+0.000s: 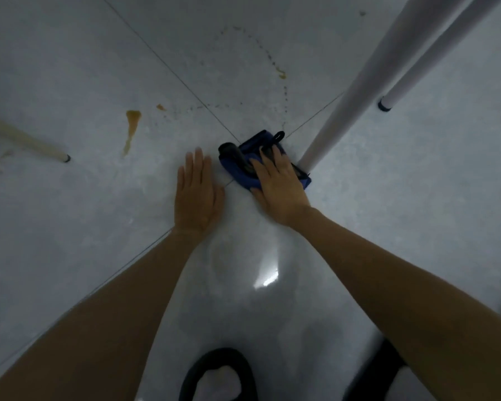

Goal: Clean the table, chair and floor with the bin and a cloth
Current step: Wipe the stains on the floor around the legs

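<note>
1. Crumpled dark-blue fabric cloth (pixel 243 169) with black trim lies on the floor, pressed under the flat right hand (pixel 278 186), just beside the foot of a white round table leg (pixel 356 96) at its 3 o'clock
2. Pale grey glossy tiled floor (pixel 70 68) carries an amber liquid streak (pixel 132 125) at the cloth's 10 o'clock and a dotted amber trail (pixel 281 73) toward 12 o'clock

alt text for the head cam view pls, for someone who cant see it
A person's right hand presses a blue cloth onto a pale tiled floor at the foot of a white table leg, while the left hand lies flat on the tiles beside it. A brown spill streak and a trail of droplets mark the floor beyond.
</note>
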Available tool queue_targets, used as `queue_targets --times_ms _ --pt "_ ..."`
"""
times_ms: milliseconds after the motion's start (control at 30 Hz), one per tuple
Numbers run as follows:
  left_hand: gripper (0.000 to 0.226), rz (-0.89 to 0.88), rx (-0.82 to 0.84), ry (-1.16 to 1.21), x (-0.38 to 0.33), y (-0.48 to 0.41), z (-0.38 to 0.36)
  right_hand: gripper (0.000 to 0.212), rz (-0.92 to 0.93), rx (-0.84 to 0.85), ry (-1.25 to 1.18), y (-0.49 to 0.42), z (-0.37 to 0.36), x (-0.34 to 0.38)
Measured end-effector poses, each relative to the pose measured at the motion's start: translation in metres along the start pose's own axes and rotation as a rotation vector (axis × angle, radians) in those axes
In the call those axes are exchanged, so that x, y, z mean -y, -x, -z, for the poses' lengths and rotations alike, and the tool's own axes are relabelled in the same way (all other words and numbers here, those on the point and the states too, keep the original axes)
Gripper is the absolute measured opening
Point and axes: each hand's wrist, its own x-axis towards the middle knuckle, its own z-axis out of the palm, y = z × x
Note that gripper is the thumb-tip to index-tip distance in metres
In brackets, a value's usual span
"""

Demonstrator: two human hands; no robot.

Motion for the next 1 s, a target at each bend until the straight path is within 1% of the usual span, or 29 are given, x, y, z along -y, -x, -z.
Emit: queue_targets --times_ms 67,233,400,467,567,667,767,900,1000 --pt "0.063 -0.001 0.017 -0.013 0.002 -0.01 0.0 0.055 0.015 -0.018 -0.005 0.01 0.0 -0.005" --pt "0.065 -0.017 0.028 -0.046 0.008 -0.021 0.001 0.052 0.096 -0.091 0.011 0.061 0.002 -0.027" --pt "0.066 -0.011 0.025 -0.009 0.011 -0.021 -0.009 0.056 -0.007 -0.047 0.032 0.066 0.0 -0.019" --pt "0.066 -0.023 0.022 -0.01 0.011 -0.02 -0.014 0.056 -0.08 -0.045 0.051 0.053 -0.006 -0.009" --pt "0.065 -0.055 0.016 -0.02 0.01 -0.025 -0.016 0.059 -0.306 -0.093 0.053 0.016 -0.009 0.013" --pt "0.065 0.009 -0.002 -0.018 0.014 -0.036 -0.015 0.06 -0.475 -0.008 0.015 -0.03 -0.007 0.028" --pt "0.069 0.098 -0.015 -0.011 0.019 -0.04 -0.013 0.061 -0.568 -0.012 -0.01 -0.07 -0.003 0.017" --pt "0.07 0.084 -0.024 -0.067 0.025 -0.04 -0.013 0.063 -0.673 -0.033 -0.048 -0.119 0.008 -0.016" --pt "0.07 0.094 -0.038 -0.056 0.023 -0.039 -0.012 0.065 -0.751 -0.016 -0.051 -0.134 0.009 -0.027"
